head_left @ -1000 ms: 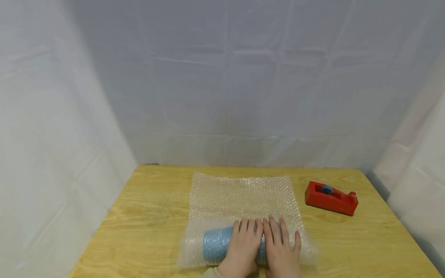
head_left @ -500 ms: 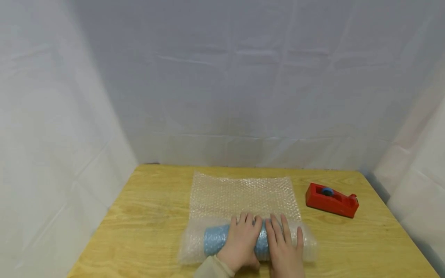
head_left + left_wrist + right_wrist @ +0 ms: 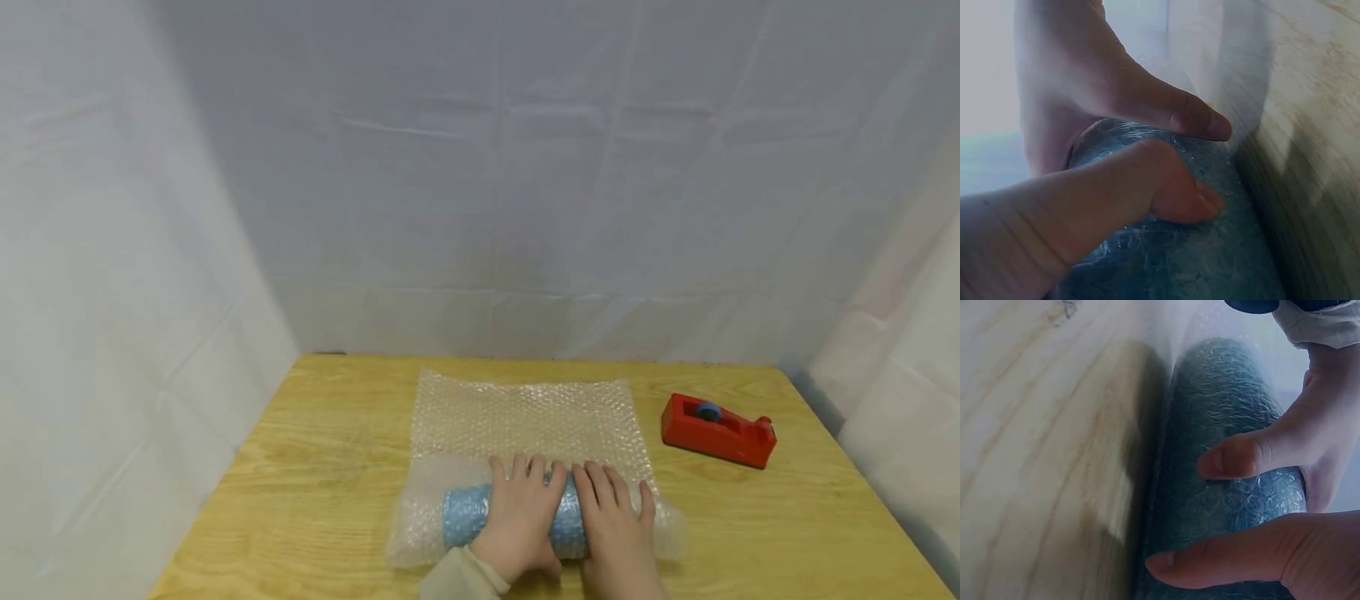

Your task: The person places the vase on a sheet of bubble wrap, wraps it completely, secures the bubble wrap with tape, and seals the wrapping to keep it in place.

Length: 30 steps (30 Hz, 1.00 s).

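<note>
In the head view a blue cylinder (image 3: 465,515) lies sideways near the table's front, wrapped in clear bubble wrap (image 3: 521,417). The wrap's loose ends stick out past both ends of the cylinder, and its flat part spreads away behind it. My left hand (image 3: 519,518) grips the middle of the roll, fingers over the top and thumb on the near side. Beside it, my right hand (image 3: 618,525) holds the roll's right part the same way. Both thumbs press the wrapped cylinder (image 3: 1210,394) in the right wrist view; the fingertips on the far side are hidden there.
A red tape dispenser (image 3: 718,432) with a blue-cored roll of tape stands at the right rear of the wooden table (image 3: 322,467). White sheeting (image 3: 480,208) hangs behind the table and along both sides.
The wrapped roll has moved slightly away from me, and both hands have moved with it. My left hand's fingers and thumb have spread wider, and more of its sleeve shows.
</note>
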### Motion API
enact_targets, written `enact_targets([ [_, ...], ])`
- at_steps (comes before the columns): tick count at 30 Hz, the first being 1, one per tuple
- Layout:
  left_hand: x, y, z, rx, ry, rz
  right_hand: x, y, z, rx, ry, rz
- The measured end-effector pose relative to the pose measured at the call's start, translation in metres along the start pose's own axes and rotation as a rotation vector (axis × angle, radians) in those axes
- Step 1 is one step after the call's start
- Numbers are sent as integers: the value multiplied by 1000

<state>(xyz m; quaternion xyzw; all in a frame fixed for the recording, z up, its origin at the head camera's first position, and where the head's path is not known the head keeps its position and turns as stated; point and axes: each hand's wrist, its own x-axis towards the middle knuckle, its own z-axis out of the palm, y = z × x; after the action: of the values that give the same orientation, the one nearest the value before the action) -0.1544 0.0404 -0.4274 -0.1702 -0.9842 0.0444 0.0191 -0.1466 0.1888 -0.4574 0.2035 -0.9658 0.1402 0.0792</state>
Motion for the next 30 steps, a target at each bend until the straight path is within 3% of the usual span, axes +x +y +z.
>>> enact_targets([
  [8,4,1,-4,59,-53,-13,6,-1,-1,22,-54,36],
  [14,6,7,-2,144,-73,-17,10,0,-4,22,-21,20],
  [20,5,21,7,271,94,-11,16,0,-6,27,-29,24],
  [25,6,27,17,293,218,-27,20,1,-7,11,-9,5],
  [30,8,26,22,288,268,-29,21,0,-7,32,16,-14],
])
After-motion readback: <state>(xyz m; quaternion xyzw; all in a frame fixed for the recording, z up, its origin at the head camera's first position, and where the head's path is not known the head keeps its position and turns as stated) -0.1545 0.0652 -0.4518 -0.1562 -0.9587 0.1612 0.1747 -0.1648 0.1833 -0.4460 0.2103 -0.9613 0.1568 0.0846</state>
